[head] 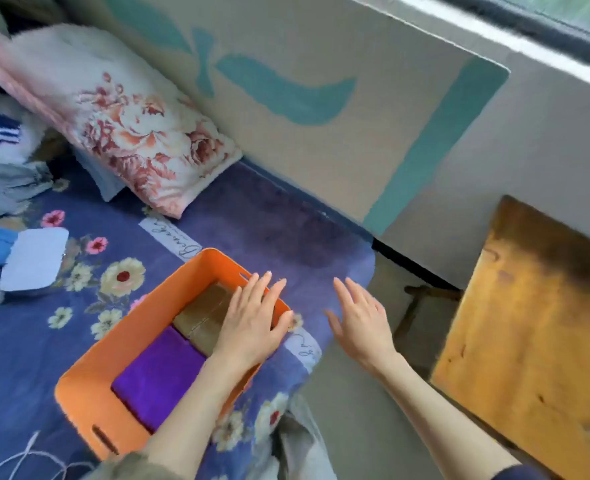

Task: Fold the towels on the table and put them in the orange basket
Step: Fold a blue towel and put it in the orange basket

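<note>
The orange basket (89, 386) sits on a blue flowered blanket at the lower middle. Inside it lie a folded purple towel (158, 372) and a folded brown towel (200, 320), side by side. My left hand (252, 320) hovers flat over the basket's right rim and the brown towel, fingers straight and spread, holding nothing. Whether it touches the rim I cannot tell. My right hand (362, 320) is in the air to the right of the basket, beyond the blanket's edge, fingers spread and empty.
A flowered pillow (137, 129) leans against the wall at the back left. A white box (34, 259) and clothes lie at the left. A wooden table (528, 341) stands at the right, with bare floor between it and the bed.
</note>
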`<state>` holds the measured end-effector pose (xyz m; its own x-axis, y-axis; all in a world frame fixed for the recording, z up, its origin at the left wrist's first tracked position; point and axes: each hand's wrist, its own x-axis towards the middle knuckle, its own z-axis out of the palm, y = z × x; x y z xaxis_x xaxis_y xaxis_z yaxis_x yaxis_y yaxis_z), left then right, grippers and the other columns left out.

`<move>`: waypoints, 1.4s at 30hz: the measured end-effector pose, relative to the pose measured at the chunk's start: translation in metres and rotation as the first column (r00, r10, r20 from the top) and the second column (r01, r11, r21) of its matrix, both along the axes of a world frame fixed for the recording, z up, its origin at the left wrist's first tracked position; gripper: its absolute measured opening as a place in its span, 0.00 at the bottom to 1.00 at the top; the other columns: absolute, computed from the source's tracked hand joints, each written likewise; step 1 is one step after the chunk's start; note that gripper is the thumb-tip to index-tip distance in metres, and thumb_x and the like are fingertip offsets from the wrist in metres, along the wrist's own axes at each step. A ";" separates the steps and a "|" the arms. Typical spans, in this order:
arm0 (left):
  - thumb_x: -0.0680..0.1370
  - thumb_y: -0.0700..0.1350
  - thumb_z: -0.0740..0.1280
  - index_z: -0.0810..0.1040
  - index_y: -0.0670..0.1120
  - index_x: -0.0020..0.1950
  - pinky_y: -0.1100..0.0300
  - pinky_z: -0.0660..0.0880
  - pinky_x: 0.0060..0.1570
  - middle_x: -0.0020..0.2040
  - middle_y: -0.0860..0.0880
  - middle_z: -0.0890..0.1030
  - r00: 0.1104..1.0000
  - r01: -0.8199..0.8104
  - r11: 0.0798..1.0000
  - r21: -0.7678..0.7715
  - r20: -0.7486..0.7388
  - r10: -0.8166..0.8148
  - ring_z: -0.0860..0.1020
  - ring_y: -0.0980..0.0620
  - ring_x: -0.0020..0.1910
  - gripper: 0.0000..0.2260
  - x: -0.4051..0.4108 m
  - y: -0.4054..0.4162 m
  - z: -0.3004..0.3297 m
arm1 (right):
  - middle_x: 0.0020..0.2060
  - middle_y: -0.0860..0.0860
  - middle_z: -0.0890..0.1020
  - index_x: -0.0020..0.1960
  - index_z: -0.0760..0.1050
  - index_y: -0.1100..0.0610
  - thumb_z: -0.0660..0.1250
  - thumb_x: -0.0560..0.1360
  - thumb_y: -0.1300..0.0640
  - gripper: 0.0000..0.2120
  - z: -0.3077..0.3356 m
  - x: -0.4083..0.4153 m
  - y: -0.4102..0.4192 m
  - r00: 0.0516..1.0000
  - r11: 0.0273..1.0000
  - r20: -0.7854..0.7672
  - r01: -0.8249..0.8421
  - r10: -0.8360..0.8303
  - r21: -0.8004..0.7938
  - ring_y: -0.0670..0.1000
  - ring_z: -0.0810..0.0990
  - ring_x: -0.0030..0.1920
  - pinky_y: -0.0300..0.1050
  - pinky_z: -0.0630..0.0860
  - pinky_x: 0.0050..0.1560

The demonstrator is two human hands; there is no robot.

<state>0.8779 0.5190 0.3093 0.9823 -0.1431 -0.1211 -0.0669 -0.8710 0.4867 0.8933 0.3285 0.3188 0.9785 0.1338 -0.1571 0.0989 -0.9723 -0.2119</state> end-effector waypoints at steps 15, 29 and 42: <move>0.74 0.62 0.51 0.72 0.48 0.68 0.42 0.63 0.66 0.69 0.45 0.71 0.473 0.858 0.495 0.138 0.164 -0.865 0.66 0.42 0.70 0.29 -0.114 -0.250 0.073 | 0.75 0.52 0.58 0.76 0.51 0.51 0.54 0.80 0.45 0.28 0.082 -0.295 -0.178 0.548 0.555 0.116 0.831 -0.828 0.030 0.51 0.56 0.75 0.50 0.54 0.73; 0.73 0.58 0.55 0.75 0.46 0.64 0.41 0.72 0.57 0.62 0.44 0.78 -0.354 0.925 -0.304 0.230 0.228 -0.907 0.75 0.40 0.63 0.26 -0.498 -0.365 0.097 | 0.75 0.53 0.57 0.76 0.53 0.52 0.53 0.80 0.44 0.28 0.093 -0.726 -0.125 -0.214 -0.211 0.184 0.977 -0.959 0.035 0.53 0.57 0.75 0.52 0.57 0.72; 0.78 0.61 0.50 0.60 0.51 0.74 0.48 0.51 0.72 0.75 0.48 0.62 -0.821 0.570 -0.786 0.241 0.219 -0.528 0.56 0.46 0.75 0.27 -0.811 -0.365 0.089 | 0.67 0.58 0.71 0.71 0.66 0.57 0.61 0.77 0.47 0.26 0.087 -0.979 0.006 -0.732 -0.745 0.193 0.667 -0.653 0.007 0.59 0.72 0.66 0.57 0.71 0.62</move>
<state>0.0670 0.1535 0.3987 -0.8930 -0.4451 0.0659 -0.4196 0.8766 0.2354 -0.0860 0.3344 0.4062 -0.6491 -0.7599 0.0354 -0.7502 0.6316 -0.1956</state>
